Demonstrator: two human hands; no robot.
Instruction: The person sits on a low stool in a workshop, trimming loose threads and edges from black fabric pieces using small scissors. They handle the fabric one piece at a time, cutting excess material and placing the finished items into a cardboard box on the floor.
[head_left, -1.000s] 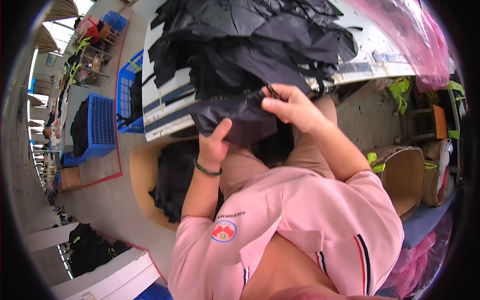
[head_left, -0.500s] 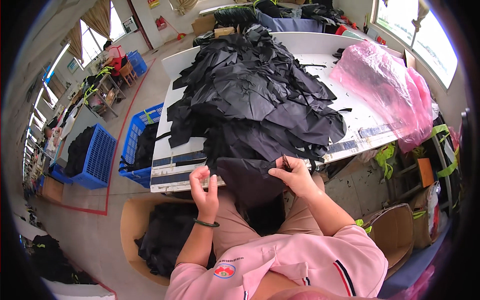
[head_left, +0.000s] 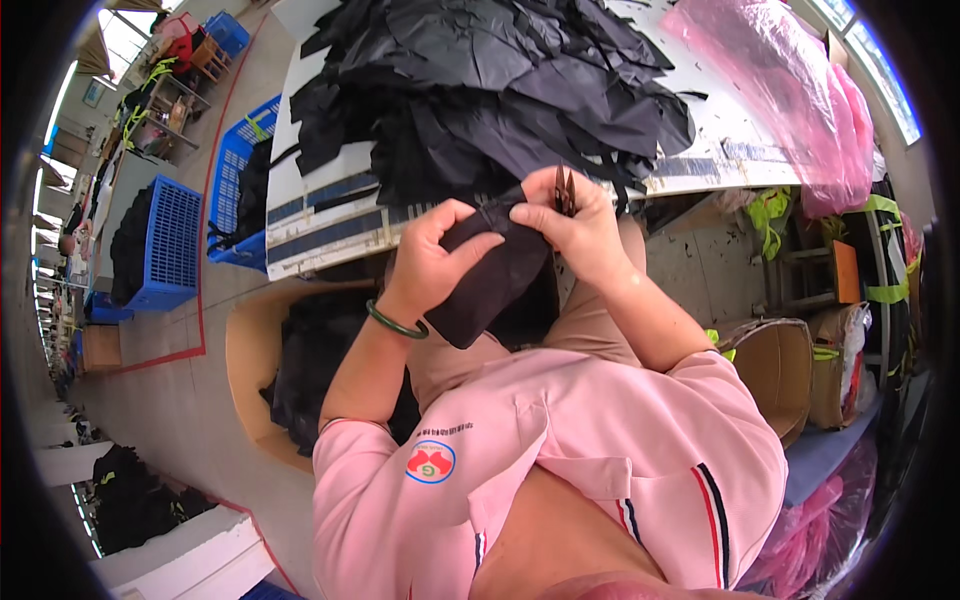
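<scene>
Black cloth piece (head_left: 480, 295) over the lap, just off the near edge of the white table (head_left: 715, 125), upper end gathered between both hands, lower end hanging free. Left hand (head_left: 430, 255) pinching the piece, thumb on the near face; right hand (head_left: 575, 230) pinching the upper edge by thumb and finger, dark snips (head_left: 566, 190) tucked in the same grip, points up, apparently clear of the cloth. Cannot tell whether anything on the piece is cut; too dark. Judged mid-handling: one piece in hand, big heap (head_left: 470, 100) of similar black cloth on the table, so plenty apparently left. More dark cloth (head_left: 330, 350) in the open cardboard box (head_left: 253, 370) left of the lap; maybe done already, not confirmable. Tabletop worn, with dark blue tape strips (head_left: 335, 238) along the front and black scraps scattered toward the crumpled pink plastic sheet (head_left: 800, 110) at right. At left, blue basket (head_left: 232, 165) beside the table, another blue crate (head_left: 175, 250) beyond the red floor line (head_left: 208, 260), dark cloth in both. At right, yellow-green strips (head_left: 768, 220) hanging, brown carton (head_left: 785, 365) below. Grey floor (head_left: 170, 395), benches far left, window (head_left: 880, 70) upper right.
</scene>
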